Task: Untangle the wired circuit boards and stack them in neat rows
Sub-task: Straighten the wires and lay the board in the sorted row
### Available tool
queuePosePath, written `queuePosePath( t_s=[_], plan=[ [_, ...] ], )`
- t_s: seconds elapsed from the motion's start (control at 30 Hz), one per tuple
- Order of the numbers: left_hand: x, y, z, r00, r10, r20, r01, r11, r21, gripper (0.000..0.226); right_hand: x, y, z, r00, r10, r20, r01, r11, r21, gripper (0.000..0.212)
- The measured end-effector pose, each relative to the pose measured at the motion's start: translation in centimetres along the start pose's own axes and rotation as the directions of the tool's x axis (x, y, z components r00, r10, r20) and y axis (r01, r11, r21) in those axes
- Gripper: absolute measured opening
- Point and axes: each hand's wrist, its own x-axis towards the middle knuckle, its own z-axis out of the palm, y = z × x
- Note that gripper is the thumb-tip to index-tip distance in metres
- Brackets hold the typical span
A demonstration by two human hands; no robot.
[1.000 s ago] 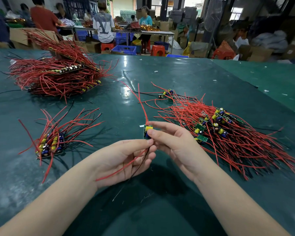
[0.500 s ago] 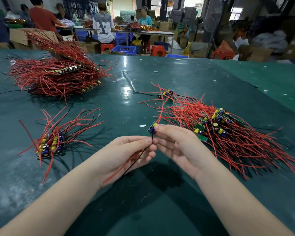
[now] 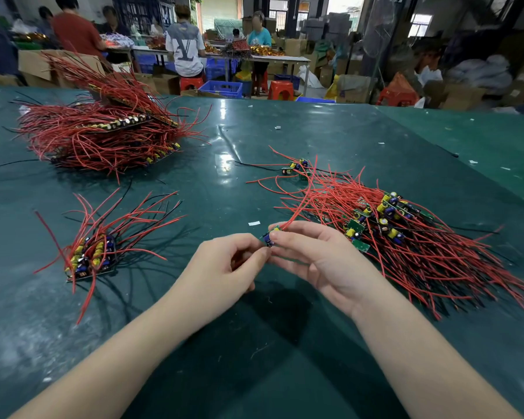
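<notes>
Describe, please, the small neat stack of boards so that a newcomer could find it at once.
Start from the green table and look to the person's left, nearer than the big heap of red wires at the far left. The small stack of circuit boards lies left of the left hand. Unlike the tangled pile on the right, its boards sit aligned, wires fanning away.

Three heaps of red-wired boards (image 3: 97,140) (image 3: 88,255) (image 3: 406,234), one loose cluster (image 3: 295,167), one board (image 3: 271,235) between two hands (image 3: 224,264) (image 3: 318,255).
</notes>
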Motion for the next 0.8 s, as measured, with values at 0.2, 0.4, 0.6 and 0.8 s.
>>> queuePosePath(
  t_s=[0.2, 0.4, 0.6, 0.8],
  plan=[
    [-0.02, -0.31, -0.05, 0.992, 0.111, -0.065, -0.105, 0.989, 0.100, 0.020, 0.08, -0.12, -0.10, 1.000, 0.024, -0.004, -0.024, 0.998, 0.066, 0.011],
    [0.34, -0.09, -0.18, 0.995, 0.057, -0.086, -0.065, 0.993, -0.095, 0.022, 0.26, -0.13, -0.10, 0.999, -0.007, 0.035, 0.003, 0.992, 0.123, 0.008],
    [0.70, -0.17, -0.48, 0.998, -0.045, -0.037, 0.032, 0.955, -0.296, 0.016, 0.28, -0.08, -0.24, 0.997, -0.049, 0.066, 0.041, 0.991, 0.129, 0.010],
    [0.61, -0.17, -0.66, 0.992, -0.003, -0.129, -0.029, 0.969, -0.245, 0.016, 0.21, 0.03, -0.38, 0.997, -0.068, 0.029, 0.066, 0.995, 0.074, 0.015]
  ],
)
